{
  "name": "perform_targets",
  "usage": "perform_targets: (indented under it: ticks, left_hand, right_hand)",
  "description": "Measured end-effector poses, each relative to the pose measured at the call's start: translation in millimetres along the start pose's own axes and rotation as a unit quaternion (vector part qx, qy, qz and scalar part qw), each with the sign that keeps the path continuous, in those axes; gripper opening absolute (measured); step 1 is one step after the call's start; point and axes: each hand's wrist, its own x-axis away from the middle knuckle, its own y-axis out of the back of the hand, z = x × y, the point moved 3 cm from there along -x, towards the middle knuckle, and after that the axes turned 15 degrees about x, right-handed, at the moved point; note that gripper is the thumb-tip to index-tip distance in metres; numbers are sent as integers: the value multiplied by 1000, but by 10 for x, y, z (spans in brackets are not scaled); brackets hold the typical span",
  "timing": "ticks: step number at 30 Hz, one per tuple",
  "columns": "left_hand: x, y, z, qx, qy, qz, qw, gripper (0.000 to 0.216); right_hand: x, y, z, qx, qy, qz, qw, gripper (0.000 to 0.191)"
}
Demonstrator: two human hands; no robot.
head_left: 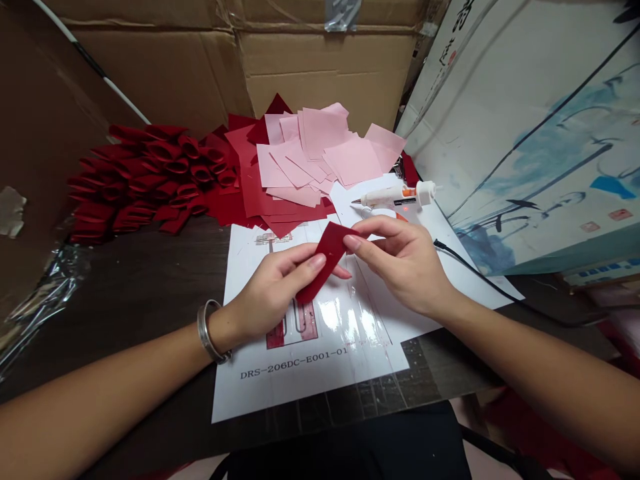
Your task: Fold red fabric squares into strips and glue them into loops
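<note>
A folded piece of dark red fabric (325, 263) is held between my two hands above a printed sheet (280, 393). My left hand (265, 287), with a metal bangle (205, 330) at the wrist, pinches its lower left side between thumb and fingers. At the upper right corner, my right hand (407, 267) grips it with thumb and forefinger. Just beyond the right hand, a white glue gun (395, 196) lies with its tip pointing left. Pink squares (325, 133) are heaped on red fabric pieces (255, 193) behind the hands.
Several folded red pieces (150, 173) are piled at the back left. Cardboard boxes (325, 73) wall off the far side, and a white painted box (525, 133) stands at the right. A black cable (480, 287) crosses the dark table (165, 287) on the right. Clear plastic (45, 293) lies at the left.
</note>
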Motion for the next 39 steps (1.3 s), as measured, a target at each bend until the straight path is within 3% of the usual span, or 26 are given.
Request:
perform_targets:
  ticks: [3,5,9,15,20,28,33,39]
  left_hand:
    - [-13,-7,-3,-27,-4,-30,999,31]
    - [-20,-9,-11,-32,-17,-40,999,29]
    - [-22,-3,-12,-51,-25,-43,997,28]
    - [14,-3,12,-55,-23,-9,998,31]
    - [33,-6,21,-24,2,16,1000,32]
    - [-16,13,-3,-61,-41,-22,997,33]
    - [-15,76,-6,-63,-40,-80,994,36]
    - [-16,84,-29,-72,-50,-102,991,39]
  right_hand:
    - [17,42,-11,72,27,-69,995,21]
    - [37,50,33,136,99,-94,981,20]
    - [74,3,120,221,225,-61,947,8]
    - [76,-21,109,221,232,-37,947,11]
    - [68,-14,93,209,209,-27,955,9]
    - [37,-6,34,169,133,47,975,6]
    - [11,7,-35,26,27,85,996,13]
    - [-5,-19,-135,-106,-71,130,983,29]
